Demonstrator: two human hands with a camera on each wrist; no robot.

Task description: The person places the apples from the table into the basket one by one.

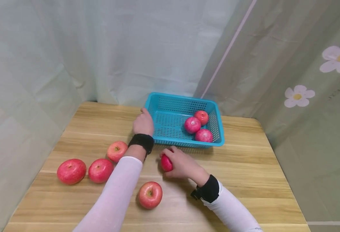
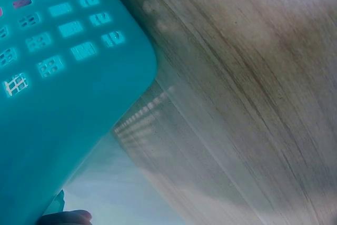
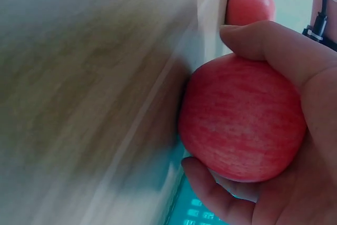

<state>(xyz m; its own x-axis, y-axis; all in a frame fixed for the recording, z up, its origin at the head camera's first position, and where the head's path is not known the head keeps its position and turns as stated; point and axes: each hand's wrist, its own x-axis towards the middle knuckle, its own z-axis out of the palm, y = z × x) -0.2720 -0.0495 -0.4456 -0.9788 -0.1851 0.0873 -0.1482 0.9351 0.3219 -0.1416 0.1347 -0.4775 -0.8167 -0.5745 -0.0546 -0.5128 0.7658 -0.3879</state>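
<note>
My right hand (image 1: 181, 162) grips a red apple (image 3: 242, 119), its thumb and fingers curled round the sides, low over the table in front of the basket. At the left end of the blue plastic basket (image 1: 184, 140), my left hand (image 1: 144, 124) holds the rim; in the left wrist view only a fingertip (image 2: 68, 217) shows by the basket's wall. Three apples sit together in the basket's right part, one of them a pink-red apple (image 1: 192, 125). Nearer my body, between the forearms, stands another apple (image 1: 150, 195) with its stem upward.
Left of my left forearm lie three more apples: a large red apple (image 1: 71, 171), a second apple (image 1: 101, 170) and a lighter apple (image 1: 117, 151). The wooden table (image 1: 245, 174) ends at a pale curtain (image 1: 158, 48) behind and at both sides.
</note>
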